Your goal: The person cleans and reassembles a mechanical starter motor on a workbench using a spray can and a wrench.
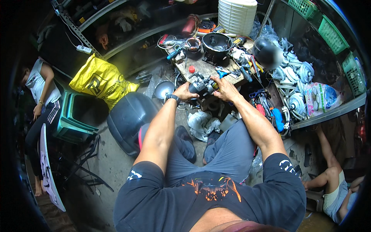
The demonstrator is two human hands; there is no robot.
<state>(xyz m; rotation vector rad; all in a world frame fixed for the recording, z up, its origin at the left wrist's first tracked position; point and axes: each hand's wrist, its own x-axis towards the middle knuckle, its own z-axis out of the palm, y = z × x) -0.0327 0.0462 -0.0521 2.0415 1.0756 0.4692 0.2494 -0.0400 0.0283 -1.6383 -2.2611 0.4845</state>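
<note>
Just over the near edge of a cluttered wooden worktop, both hands hold a grey metal and black machine part; its exact kind is unclear. My left hand, with a dark watch on the wrist, closes around its black left end. On the opposite side, the fingers of my right hand are wrapped against it, partly hidden. A small red cap sits behind the part. Beside my right hand lies a tool with blue handles.
A black round pot and a white ribbed bucket stand farther back. White machine parts pile up at right. At left are a yellow sack, a black case and green stools. Other people sit on both sides.
</note>
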